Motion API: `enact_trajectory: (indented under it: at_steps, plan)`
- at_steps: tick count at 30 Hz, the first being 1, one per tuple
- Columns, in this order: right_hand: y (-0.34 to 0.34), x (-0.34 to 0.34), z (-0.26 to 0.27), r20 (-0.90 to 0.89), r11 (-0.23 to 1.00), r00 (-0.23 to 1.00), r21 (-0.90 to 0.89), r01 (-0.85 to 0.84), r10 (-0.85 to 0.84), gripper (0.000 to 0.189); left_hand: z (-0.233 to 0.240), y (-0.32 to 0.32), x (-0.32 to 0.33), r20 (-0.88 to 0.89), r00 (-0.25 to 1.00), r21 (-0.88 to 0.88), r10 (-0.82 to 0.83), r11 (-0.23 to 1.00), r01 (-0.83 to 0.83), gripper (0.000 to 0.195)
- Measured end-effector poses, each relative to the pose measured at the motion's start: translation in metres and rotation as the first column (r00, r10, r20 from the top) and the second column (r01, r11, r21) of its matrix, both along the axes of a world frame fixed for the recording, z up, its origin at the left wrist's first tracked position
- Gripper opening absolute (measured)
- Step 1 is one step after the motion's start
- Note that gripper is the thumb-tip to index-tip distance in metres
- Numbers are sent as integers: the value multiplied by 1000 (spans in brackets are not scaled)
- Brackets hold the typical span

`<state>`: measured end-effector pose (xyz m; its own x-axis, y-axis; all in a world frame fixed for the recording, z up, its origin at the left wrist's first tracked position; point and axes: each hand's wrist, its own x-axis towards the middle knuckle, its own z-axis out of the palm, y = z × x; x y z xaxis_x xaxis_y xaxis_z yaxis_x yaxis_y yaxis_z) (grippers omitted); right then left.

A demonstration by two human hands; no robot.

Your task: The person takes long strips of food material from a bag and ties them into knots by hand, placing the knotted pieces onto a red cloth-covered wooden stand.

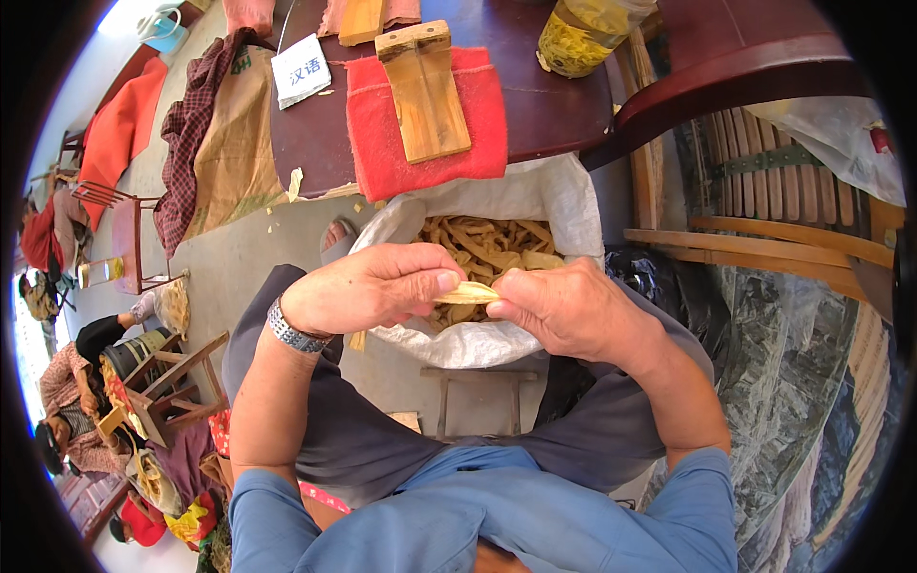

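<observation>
Between my two hands a pale yellow dried strip [467, 293] is stretched over an open white woven sack [487, 347]. My left hand [383, 286], with a metal watch at the wrist, pinches one end between thumb and fingers. The other end is pinched by my right hand [566, 304]. Many brownish-yellow dried strips [494, 243] fill the sack below. Beyond it, a wooden board with a raised end block [428, 100] lies on a folded red cloth [487, 122] at the table's near edge.
On the dark red table [315, 154] stand a plastic jar with yellow pieces [580, 43] and a white cloth bearing writing [301, 70]. A wooden chair [759, 240] is at the right, beside a black plastic bag [663, 286]. Several people work at the left, one near a wooden stool [172, 387].
</observation>
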<state>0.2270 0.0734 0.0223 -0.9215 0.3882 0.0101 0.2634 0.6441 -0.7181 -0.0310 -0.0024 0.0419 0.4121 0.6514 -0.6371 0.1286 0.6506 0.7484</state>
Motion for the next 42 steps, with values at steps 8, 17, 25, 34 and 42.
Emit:
enact_trajectory:
  at_steps: [8, 17, 25, 34, 42]
  plan:
    - [9, 8, 18, 10, 810, 957, -529, 252, -291, 27, -2, -5, -16, 82, 967, 270, 242, 928, -255, 27]
    - [12, -7, 21, -200, 388, 849, -922, 6, -489, 31, -6, 3, 26, 83, 886, 472, 456, 765, -438, 16]
    - [7, -34, 2, -305, 951, 927, 150, 272, -217, 38, -11, 2, 36, 344, 862, 228, 372, 858, -461, 33]
    - [9, -33, -1, -385, 926, 854, -7, 377, -351, 44, -13, 8, 44, 428, 735, 50, 526, 798, -601, 29]
    - [7, -38, 10, -128, 408, 831, -904, 127, -542, 25, -7, 8, 29, 741, 552, -64, 382, 858, -509, 35]
